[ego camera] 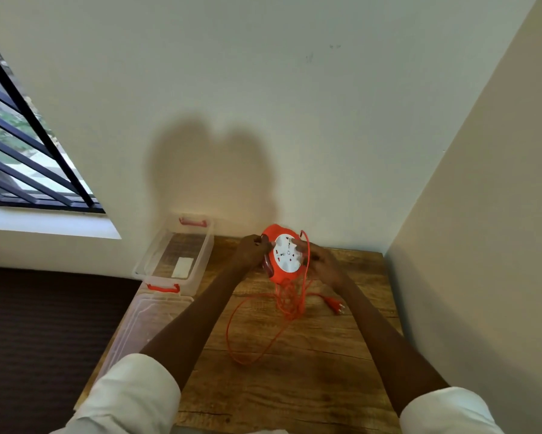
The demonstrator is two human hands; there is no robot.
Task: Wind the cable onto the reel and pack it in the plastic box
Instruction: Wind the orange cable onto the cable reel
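Head view. I hold the reel (283, 253) up off the wooden table (294, 386), between both hands, out toward the far wall. My left hand (250, 250) is closed round the reel's left rim, by the dark handle part; fingers wrapped, firm hold. My right hand (321, 261) sits at the reel's right edge, fingertips (298, 245) on the white face; whether it pinches the cable (247, 333) there or only steadies the reel, I cannot tell. The cable loops over the top of that side, between reel and right hand.

Reel stands on edge, tilted. Its white socket face turns toward me and a little to the right; the orange body shows behind it at left and below. The disc's long line runs from upper left to lower right.

Most of the cable is unwound. It hangs in a tangled bunch straight below the reel, and a wide loop runs on over the table toward me. The plug (337, 306) lies on the table below and right of the reel, pins pointing right, toward the side wall.

Plastic box (200, 267) stands left of the reel, open, on the table's far left corner, its long side running away from me. Red clips at both ends. A white label shows inside. Its clear lid (138, 327) lies flat, nearer me than the box, along the table's left edge.

Room: the table surface between the cable loop and me is bare. The far wall stands close behind the reel, the side wall close on the right.
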